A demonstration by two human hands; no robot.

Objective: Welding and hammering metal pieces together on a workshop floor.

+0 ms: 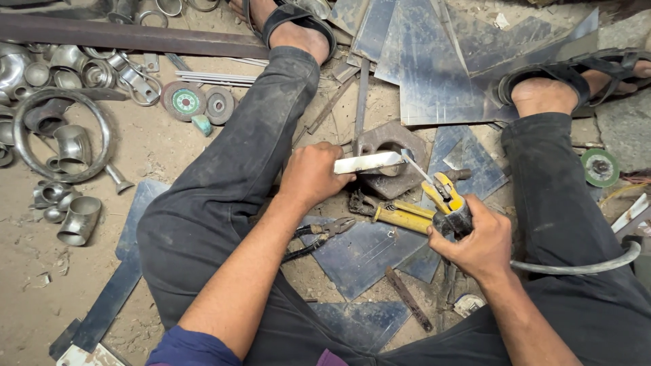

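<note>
My left hand (310,175) grips one end of a short flat strip of bright metal (369,162), holding it level over a thick dark steel block with a round hole (397,157). In my right hand (478,242) is a yellow and black welding electrode holder (444,200) with a thin rod (415,166) clamped in it. The rod's tip touches the far end of the strip. A grey cable (590,264) runs from the holder to the right. I sit on the ground with my legs spread, in dark trousers and sandals.
Yellow-handled pliers (393,213) and dark pliers (319,234) lie between my legs on dark sheet offcuts (359,254). Shiny pipe elbows, fittings and a steel ring (61,135) crowd the left. Grinding discs (186,102) lie near my left knee; a green disc (600,167) at the right.
</note>
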